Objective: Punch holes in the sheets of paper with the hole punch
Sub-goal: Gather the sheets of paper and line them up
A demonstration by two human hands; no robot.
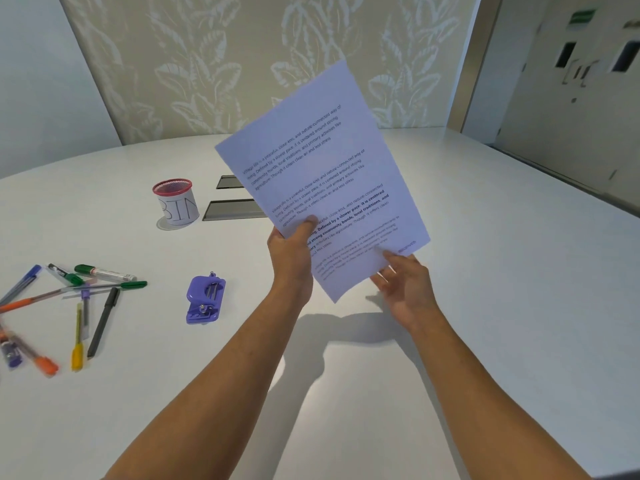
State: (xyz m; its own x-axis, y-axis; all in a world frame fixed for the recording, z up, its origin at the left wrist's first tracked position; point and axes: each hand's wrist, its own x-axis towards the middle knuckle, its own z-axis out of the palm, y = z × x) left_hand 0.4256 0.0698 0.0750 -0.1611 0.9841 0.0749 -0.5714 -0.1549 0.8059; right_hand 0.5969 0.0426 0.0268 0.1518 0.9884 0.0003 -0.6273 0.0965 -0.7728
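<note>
hands — left (291,251); right (403,289) — gripping sheets (322,174) (tilted); hole punch (205,299) apart

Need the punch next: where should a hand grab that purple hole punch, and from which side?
Grip the purple hole punch across its narrow body, fingers on its two long sides, coming from above. It lies flat on the table, apart from the pens, so both sides look free. The left hand is nearer.

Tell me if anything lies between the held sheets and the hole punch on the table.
Nothing visible does. The sheets of paper are held in the air by the left hand and right hand. The purple hole punch sits to their left, with bare white table between. The pens lie beyond the punch.
</note>
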